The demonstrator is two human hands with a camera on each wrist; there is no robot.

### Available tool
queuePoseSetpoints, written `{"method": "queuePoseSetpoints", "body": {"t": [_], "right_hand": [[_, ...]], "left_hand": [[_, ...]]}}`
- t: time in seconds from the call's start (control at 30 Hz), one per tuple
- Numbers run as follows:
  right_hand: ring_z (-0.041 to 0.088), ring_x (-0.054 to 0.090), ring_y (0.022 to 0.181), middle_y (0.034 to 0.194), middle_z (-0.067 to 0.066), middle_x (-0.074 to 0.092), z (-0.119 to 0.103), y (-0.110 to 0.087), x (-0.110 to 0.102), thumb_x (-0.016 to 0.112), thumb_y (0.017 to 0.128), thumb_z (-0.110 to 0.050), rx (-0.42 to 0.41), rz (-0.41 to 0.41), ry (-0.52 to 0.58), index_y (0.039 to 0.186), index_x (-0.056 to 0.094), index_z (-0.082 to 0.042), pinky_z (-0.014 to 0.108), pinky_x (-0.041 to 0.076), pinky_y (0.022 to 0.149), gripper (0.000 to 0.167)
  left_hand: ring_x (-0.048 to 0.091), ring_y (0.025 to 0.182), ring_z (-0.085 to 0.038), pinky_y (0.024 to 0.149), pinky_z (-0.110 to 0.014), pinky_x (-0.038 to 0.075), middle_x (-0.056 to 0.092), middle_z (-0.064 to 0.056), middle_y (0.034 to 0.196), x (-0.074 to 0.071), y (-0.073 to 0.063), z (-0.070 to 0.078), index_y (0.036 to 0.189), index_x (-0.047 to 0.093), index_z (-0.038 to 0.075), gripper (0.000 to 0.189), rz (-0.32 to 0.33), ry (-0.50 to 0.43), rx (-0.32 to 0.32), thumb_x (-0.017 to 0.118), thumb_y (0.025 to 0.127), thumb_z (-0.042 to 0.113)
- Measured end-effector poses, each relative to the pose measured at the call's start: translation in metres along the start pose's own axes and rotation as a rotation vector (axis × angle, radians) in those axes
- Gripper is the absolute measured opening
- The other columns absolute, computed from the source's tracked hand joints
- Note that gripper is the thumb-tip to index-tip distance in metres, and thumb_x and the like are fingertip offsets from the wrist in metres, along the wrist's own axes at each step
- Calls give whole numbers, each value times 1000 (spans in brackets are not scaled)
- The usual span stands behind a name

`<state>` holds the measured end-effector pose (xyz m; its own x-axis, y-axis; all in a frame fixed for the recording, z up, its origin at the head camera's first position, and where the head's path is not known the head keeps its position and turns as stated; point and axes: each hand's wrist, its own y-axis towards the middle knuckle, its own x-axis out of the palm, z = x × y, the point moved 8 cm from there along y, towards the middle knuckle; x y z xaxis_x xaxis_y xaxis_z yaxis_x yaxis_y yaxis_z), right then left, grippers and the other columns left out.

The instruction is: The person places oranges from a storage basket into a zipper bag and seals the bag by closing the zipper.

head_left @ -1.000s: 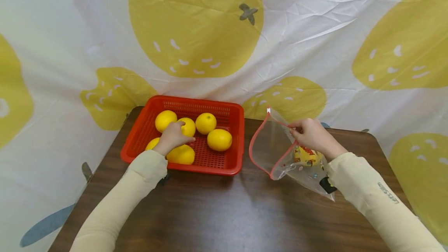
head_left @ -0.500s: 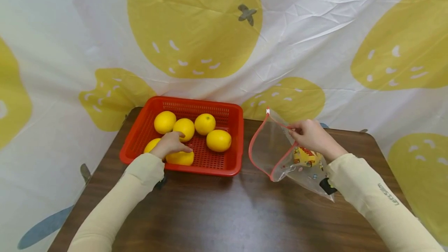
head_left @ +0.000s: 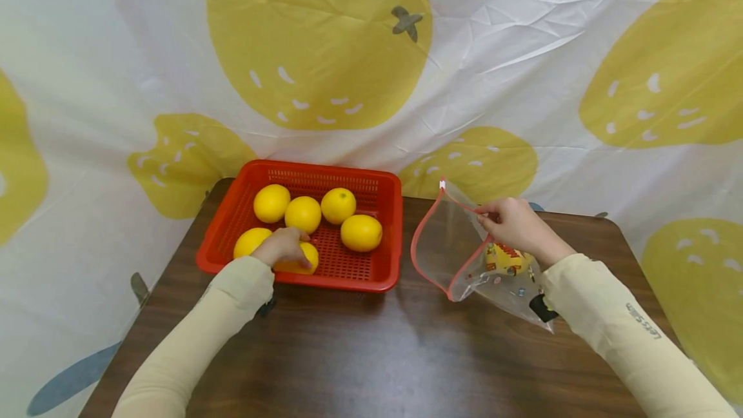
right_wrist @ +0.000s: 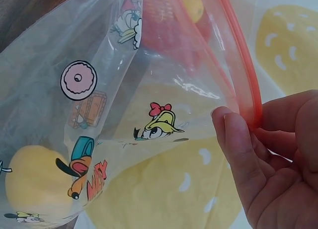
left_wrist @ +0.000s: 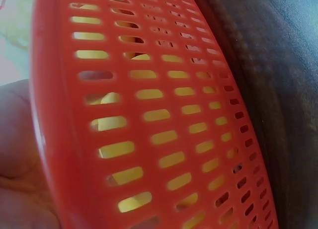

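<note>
My left hand (head_left: pixel 281 247) reaches into the red plastic basket (head_left: pixel 387 282) and grips a yellow lemon (head_left: pixel 310 255) near its front wall, fingers and thumb around the fruit. In the left wrist view the basket's slotted wall (left_wrist: pixel 149 107) hides most of that grip; part of the palm (left_wrist: pixel 20 159) shows beyond the rim. My right hand (head_left: pixel 513 224) pinches the red-edged mouth of a clear zip bag (head_left: pixel 449 244), which gapes toward the basket. Inside the bag, a round yellow fruit (right_wrist: pixel 37 182) lies at the bottom, behind printed cartoon figures.
Several more lemons lie in the basket, one (head_left: pixel 251 242) beside my left hand and another (head_left: pixel 361 233) at the right. The brown wooden table (head_left: pixel 371 353) extends in front. A white cloth with yellow fruit prints (head_left: pixel 319 37) hangs right behind the table.
My left hand has lowered from above the fruit onto the front lemon, its fingers and thumb closing around it. The right hand keeps holding the bag's mouth in the same place.
</note>
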<state>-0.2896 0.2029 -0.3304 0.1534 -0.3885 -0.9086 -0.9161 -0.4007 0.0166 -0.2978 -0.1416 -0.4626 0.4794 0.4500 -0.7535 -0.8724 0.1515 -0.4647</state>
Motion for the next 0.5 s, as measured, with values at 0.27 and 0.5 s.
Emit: {"method": "queuePoseSetpoints", "body": {"t": [0.27, 0.5], "right_hand": [[12, 44, 40, 56, 2, 56, 0, -1, 2, 52, 88, -8, 28, -36, 22, 109, 62, 7, 28, 40, 43, 27], [11, 44, 40, 55, 1, 54, -1, -1, 1, 53, 88, -8, 20, -30, 1, 109, 62, 6, 28, 40, 45, 27]], "left_hand": [[45, 108, -30, 95, -46, 35, 49, -18, 128, 0, 2, -3, 125, 54, 4, 58, 8, 6, -12, 75, 73, 16], [46, 99, -27, 93, -45, 37, 52, -17, 124, 2, 4, -1, 122, 57, 6, 54, 14, -1, -12, 76, 72, 14]]}}
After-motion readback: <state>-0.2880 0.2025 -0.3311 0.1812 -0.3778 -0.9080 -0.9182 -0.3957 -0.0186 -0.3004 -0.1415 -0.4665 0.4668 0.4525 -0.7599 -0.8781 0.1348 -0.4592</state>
